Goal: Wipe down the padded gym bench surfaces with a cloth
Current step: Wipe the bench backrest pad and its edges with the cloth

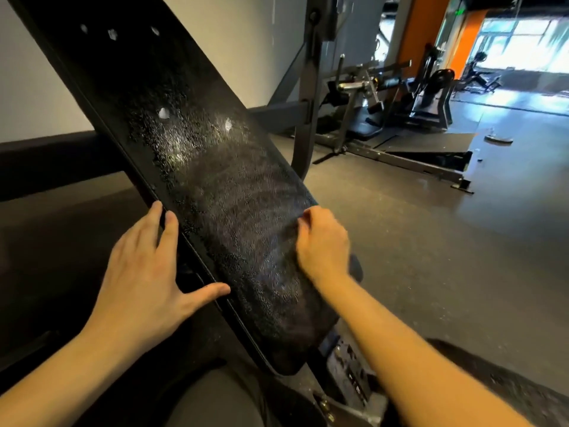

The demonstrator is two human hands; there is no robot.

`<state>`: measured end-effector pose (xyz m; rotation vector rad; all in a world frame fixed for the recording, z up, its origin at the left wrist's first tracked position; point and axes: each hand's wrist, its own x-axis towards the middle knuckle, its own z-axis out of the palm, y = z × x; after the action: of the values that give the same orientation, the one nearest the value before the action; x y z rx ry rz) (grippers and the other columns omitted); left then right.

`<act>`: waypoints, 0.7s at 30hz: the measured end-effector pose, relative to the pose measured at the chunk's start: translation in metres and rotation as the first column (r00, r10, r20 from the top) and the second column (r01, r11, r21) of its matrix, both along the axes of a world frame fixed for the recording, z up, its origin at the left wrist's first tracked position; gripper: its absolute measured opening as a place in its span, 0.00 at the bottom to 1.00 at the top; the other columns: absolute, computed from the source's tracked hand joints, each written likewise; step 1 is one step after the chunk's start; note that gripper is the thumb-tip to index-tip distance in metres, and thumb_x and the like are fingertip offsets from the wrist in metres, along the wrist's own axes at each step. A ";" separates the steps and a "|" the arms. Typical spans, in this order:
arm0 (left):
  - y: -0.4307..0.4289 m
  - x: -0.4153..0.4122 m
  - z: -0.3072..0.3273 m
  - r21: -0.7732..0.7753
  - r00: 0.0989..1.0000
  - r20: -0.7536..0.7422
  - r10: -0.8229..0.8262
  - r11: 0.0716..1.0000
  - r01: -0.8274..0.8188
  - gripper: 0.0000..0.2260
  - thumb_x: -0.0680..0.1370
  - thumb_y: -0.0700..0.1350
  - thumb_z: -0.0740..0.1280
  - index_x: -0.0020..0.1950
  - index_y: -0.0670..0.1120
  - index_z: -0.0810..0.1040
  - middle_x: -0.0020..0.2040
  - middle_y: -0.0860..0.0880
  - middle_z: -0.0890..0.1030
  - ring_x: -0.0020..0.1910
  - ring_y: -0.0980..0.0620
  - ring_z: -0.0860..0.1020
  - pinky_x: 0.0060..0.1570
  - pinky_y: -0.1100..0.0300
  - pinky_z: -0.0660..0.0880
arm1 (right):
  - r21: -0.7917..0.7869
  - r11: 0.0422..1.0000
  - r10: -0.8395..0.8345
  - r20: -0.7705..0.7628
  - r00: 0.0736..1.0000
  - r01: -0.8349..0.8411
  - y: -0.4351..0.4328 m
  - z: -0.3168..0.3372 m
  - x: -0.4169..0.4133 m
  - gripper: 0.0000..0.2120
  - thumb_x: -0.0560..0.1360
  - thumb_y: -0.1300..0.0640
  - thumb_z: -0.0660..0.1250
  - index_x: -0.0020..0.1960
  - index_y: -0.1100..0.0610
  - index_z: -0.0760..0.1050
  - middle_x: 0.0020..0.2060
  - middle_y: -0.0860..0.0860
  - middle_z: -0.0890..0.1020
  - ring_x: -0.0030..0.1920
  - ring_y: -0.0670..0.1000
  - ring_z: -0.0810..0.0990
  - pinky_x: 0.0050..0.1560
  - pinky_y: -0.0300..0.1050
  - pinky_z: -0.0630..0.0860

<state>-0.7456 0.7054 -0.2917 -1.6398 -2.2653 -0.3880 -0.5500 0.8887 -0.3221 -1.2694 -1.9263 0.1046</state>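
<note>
Here the right hand sits curled at the right edge of the pad, just below the middle of the frame. Its fingers are bunched on what looks like a dark cloth. Only a bluish scrap shows beside the wrist and the hand is blurred, so the grip is a judgement. The left hand lies open at lower left, fingers straight along the pad's left edge and thumb touching its face, apparently steadying it.

The pad slants from upper left down to bottom centre. Around the hands it shows faint smeared streaks. Higher up, near the centre, droplets bead thickly with pale glints among them.

The step in hand seems to be wiping the lower part of this surface, with the beaded band above not yet reached. The next move likely calls for carrying the cloth up into the droplets in flat, overlapping strokes across the full width. The left hand would have to shift so the edge under it gets wiped too.

Beyond lie a grey floor and, at upper right, other machines.
</note>
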 end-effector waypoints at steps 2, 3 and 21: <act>0.000 -0.002 0.000 -0.003 1.000 -0.014 -0.005 1.000 0.005 0.62 0.63 0.85 0.49 0.82 0.39 0.58 0.82 0.38 0.56 0.79 0.37 0.59 0.77 0.41 0.60 | 0.094 0.970 0.222 0.024 0.975 -0.223 -0.041 0.005 -0.027 0.10 0.79 0.52 0.61 0.52 0.56 0.76 0.46 0.55 0.79 0.44 0.60 0.78 0.45 0.56 0.74; 0.001 -0.004 -0.001 -0.008 1.000 -0.021 -0.011 1.000 0.010 0.62 0.64 0.85 0.50 0.81 0.38 0.60 0.81 0.37 0.58 0.78 0.36 0.61 0.76 0.39 0.62 | 0.139 0.909 0.380 0.106 0.919 -0.392 -0.061 0.001 -0.026 0.10 0.78 0.53 0.62 0.53 0.57 0.77 0.44 0.55 0.79 0.44 0.59 0.77 0.44 0.54 0.72; -0.002 -0.058 0.033 0.185 0.998 -0.011 -0.060 0.981 0.061 0.40 0.73 0.70 0.60 0.76 0.44 0.72 0.74 0.45 0.73 0.72 0.43 0.71 0.74 0.43 0.65 | 0.226 0.811 0.485 0.257 0.836 -0.540 0.035 0.067 -0.072 0.13 0.77 0.52 0.65 0.58 0.55 0.80 0.50 0.55 0.82 0.52 0.59 0.80 0.51 0.53 0.77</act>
<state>-0.8031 0.7030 -0.2587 -1.6145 -2.1085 -0.5891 -0.6217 0.9240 -0.2546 -0.5488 -2.3118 -0.0267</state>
